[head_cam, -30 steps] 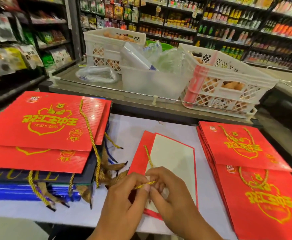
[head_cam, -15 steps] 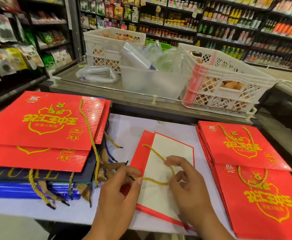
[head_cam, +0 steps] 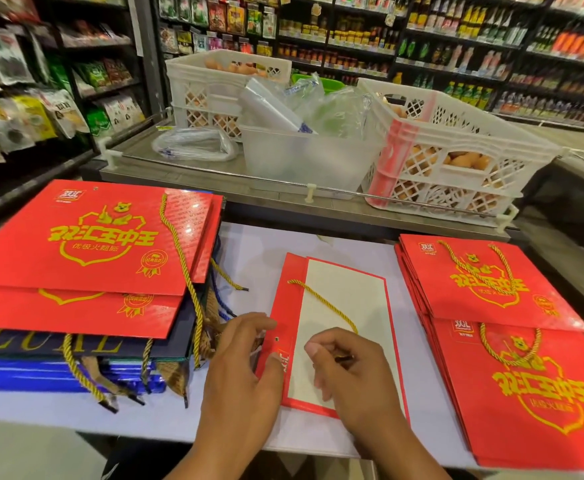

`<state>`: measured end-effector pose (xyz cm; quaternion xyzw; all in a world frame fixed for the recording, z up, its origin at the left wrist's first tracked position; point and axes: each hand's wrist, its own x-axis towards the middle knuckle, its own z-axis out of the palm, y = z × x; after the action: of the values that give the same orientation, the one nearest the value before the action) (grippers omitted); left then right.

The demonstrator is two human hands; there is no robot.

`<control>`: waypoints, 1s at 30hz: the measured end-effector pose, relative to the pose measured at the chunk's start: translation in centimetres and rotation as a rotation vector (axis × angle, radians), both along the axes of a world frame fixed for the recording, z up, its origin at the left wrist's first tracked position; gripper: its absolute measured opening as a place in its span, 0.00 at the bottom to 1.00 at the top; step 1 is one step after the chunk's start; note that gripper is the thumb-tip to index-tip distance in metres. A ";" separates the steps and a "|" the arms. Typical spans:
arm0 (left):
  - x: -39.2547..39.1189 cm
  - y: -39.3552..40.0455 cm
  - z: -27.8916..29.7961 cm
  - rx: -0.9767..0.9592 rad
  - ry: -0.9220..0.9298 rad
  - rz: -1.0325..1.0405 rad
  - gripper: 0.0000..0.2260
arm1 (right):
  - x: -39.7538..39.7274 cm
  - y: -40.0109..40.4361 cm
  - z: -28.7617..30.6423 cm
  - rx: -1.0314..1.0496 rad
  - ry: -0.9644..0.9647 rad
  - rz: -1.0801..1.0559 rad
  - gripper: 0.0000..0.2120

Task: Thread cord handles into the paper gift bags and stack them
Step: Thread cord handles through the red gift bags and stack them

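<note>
A flat red gift bag (head_cam: 288,306) with a white panel lies in the middle of the white table (head_cam: 249,251). A gold cord (head_cam: 325,301) runs from its upper hole across the white panel down to my right hand (head_cam: 349,372), which pinches the cord's free end. My left hand (head_cam: 245,368) presses on the bag's red left edge, fingers spread beside the lower hole. A stack of red bags with cords (head_cam: 512,344) lies at the right. Another pile of red and blue bags (head_cam: 86,258) lies at the left.
Loose gold cords (head_cam: 193,299) hang off the left pile beside my left hand. Behind the table a metal counter (head_cam: 186,174) holds white crates of eggs (head_cam: 456,154) and a clear tub (head_cam: 304,157). Shop shelves stand all around.
The cord has been drawn out longer across the white panel. My right hand moved down and toward me with the cord end; my left hand let go of the cord and now presses on the bag's edge.
</note>
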<state>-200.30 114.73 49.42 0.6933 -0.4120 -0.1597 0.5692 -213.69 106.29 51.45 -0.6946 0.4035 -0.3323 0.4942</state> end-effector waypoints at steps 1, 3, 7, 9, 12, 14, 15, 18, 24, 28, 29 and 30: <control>0.0 -0.1 -0.1 0.004 -0.008 -0.001 0.21 | -0.1 -0.3 -0.1 0.019 -0.006 -0.006 0.10; 0.0 -0.2 -0.1 0.008 0.011 -0.004 0.22 | -0.4 -0.9 -0.1 0.058 0.003 0.003 0.09; 0.2 -0.4 -0.2 0.038 0.108 -0.011 0.21 | -0.8 -2.4 0.1 0.126 -0.024 0.118 0.22; 0.4 -0.5 -0.4 0.055 0.157 -0.011 0.21 | -1.0 -3.1 0.3 0.130 -0.076 0.179 0.20; 0.7 -0.6 -0.8 0.082 0.213 -0.029 0.24 | -1.0 -3.7 0.3 0.091 -0.096 0.207 0.12; 0.7 -0.6 -0.8 0.085 0.238 -0.059 0.25 | -0.8 -3.6 0.2 0.068 -0.056 0.190 0.08; 0.7 -0.6 -0.8 0.081 0.241 -0.072 0.25 | -0.6 -3.5 0.2 0.072 -0.036 0.175 0.07; 0.8 -0.8 -0.8 0.059 0.239 -0.086 0.20 | -0.4 -3.4 0.2 0.031 -0.005 0.140 0.07; 0.7 -1.4 -0.4 0.060 0.210 -0.066 0.16 | -0.5 -4.2 -0.5 -0.196 0.053 0.116 0.08; 0.9 -1.7 -1.0 0.105 0.169 -0.075 0.09 | -0.5 -4.8 -0.4 -0.229 0.032 0.141 0.07; 0.9 -1.8 -0.9 0.118 0.179 -0.095 0.07 | -0.5 -5.1 -0.3 -0.243 0.033 0.148 0.08; 0.9 -1.9 -0.8 0.131 0.185 -0.119 0.06 | -0.4 -5.3 -0.2 -0.255 0.037 0.151 0.08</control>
<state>-199.38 112.83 48.63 0.6858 -0.3868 -0.2828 0.5478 -214.12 101.04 51.27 -0.7861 0.3136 -0.3298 0.4183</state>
